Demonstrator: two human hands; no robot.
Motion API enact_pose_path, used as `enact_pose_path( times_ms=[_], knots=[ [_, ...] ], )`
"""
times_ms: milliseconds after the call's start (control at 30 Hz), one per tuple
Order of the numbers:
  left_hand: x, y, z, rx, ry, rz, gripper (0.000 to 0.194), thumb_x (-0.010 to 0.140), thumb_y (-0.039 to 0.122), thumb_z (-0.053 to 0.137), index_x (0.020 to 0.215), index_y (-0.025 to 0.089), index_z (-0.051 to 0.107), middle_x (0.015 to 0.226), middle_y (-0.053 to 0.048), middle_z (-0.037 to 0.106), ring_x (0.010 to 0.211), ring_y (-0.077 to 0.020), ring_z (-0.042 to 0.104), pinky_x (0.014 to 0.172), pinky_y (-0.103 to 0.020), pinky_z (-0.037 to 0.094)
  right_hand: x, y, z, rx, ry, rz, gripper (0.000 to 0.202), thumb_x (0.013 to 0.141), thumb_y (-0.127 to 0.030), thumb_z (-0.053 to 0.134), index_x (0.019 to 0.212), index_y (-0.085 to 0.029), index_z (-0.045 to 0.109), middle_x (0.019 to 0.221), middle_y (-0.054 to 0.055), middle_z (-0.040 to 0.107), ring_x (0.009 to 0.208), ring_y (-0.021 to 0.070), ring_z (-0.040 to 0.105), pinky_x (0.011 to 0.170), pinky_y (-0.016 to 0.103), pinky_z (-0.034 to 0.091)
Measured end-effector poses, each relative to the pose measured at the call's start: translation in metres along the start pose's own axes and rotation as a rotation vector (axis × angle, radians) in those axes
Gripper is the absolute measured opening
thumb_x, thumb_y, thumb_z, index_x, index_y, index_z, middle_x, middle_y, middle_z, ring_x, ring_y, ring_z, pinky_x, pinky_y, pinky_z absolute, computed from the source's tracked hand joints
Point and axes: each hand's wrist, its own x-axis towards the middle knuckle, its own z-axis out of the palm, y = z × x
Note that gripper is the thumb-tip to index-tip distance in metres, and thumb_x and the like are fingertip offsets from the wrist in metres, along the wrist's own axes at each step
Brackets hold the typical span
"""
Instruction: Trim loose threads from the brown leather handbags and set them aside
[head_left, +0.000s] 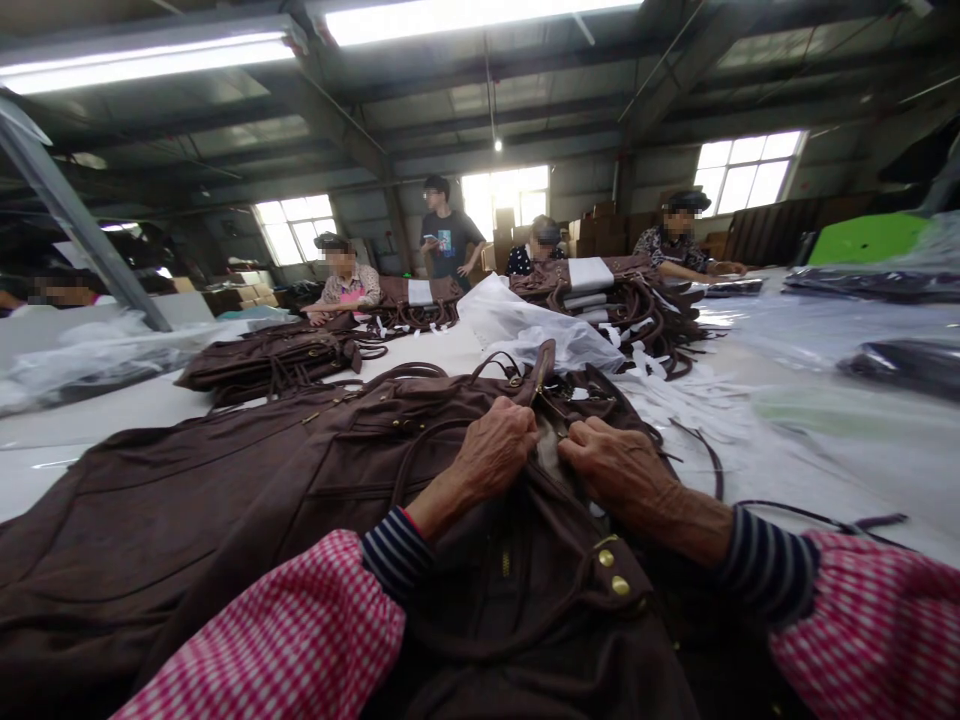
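A dark brown bag (480,590) with rolled handles and brass rivets lies in front of me, its zipped opening parted between my hands. My left hand (496,447) is closed on the left edge of that opening. On the right edge, the fingers of my right hand (619,475) are pinched together. Pale lining (550,448) shows in the gap, and the zipper runs up beyond my fingers. More brown bags (172,500) lie flat to the left, partly under this one.
Stacked brown bags (619,290) and a crumpled white plastic sheet (525,325) lie ahead on the white table (442,350). Clear plastic bags (847,330) spread at the right. Several people are around the table's far side. Loose straps (825,518) lie at the right.
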Motion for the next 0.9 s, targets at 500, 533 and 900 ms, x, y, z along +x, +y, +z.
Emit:
enact_pose_path(
  times_ms=[500, 533, 900],
  knots=[
    [0.003, -0.002, 0.005, -0.135, 0.065, -0.101, 0.013, 0.084, 0.024, 0.059, 0.082, 0.019, 0.071, 0.088, -0.004, 0.063, 0.092, -0.0207, 0.06, 0.079, -0.03, 0.043, -0.001, 0.003, 0.005, 0.226, 0.113, 0.061, 0.014, 0.094, -0.011, 0.051, 0.09, -0.02, 0.061, 0.096, 0.004, 0.061, 0.095, 0.0183, 0.054, 0.073, 0.026, 0.039],
    [0.004, -0.002, 0.005, -0.142, 0.067, -0.102, 0.013, 0.083, 0.024, 0.059, 0.081, 0.019, 0.071, 0.088, -0.004, 0.064, 0.092, -0.0206, 0.06, 0.079, -0.03, 0.043, -0.001, 0.003, 0.005, 0.263, 0.127, 0.066, 0.014, 0.094, -0.012, 0.05, 0.09, -0.02, 0.061, 0.097, 0.004, 0.06, 0.098, 0.0182, 0.054, 0.074, 0.025, 0.04],
    [0.004, -0.004, 0.003, -0.292, 0.07, -0.123, 0.013, 0.078, 0.023, 0.061, 0.072, 0.017, 0.071, 0.091, -0.005, 0.072, 0.092, -0.0208, 0.062, 0.083, -0.029, 0.045, 0.009, -0.004, 0.003, 0.443, 0.083, 0.094, 0.018, 0.091, -0.013, 0.052, 0.088, -0.022, 0.067, 0.087, 0.002, 0.063, 0.086, 0.0167, 0.059, 0.076, 0.026, 0.038]
  ],
)
